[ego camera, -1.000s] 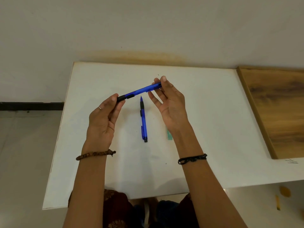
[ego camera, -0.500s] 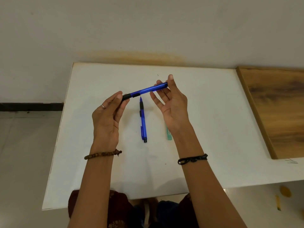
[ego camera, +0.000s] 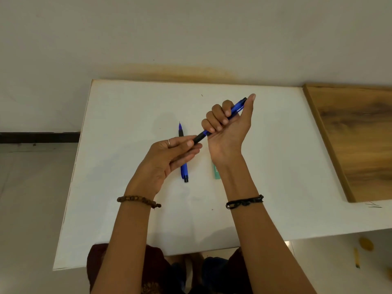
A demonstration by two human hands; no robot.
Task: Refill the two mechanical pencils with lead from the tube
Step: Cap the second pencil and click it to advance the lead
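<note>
A blue mechanical pencil [ego camera: 235, 108] with a black grip is held slanted above the white table [ego camera: 275, 166]. My right hand [ego camera: 228, 128] is wrapped around its barrel, thumb near the upper black end. My left hand [ego camera: 169, 154] pinches the lower black grip end with its fingertips. A second blue pencil [ego camera: 184, 170] lies flat on the table below, pointing away from me, its middle hidden by my left fingers. A small pale green lead tube [ego camera: 216, 171] lies beside my right wrist, partly hidden.
A wooden board [ego camera: 356, 141] adjoins the table on the right. The wall runs along the table's far edge. My knees show under the near edge. Small yellow bits lie on the floor [ego camera: 366, 244] at the lower right.
My right hand has closed its fingers around the barrel instead of holding it by the fingertips. The held pencil tilted steeper and shifted right. My left hand followed to the grip end.
</note>
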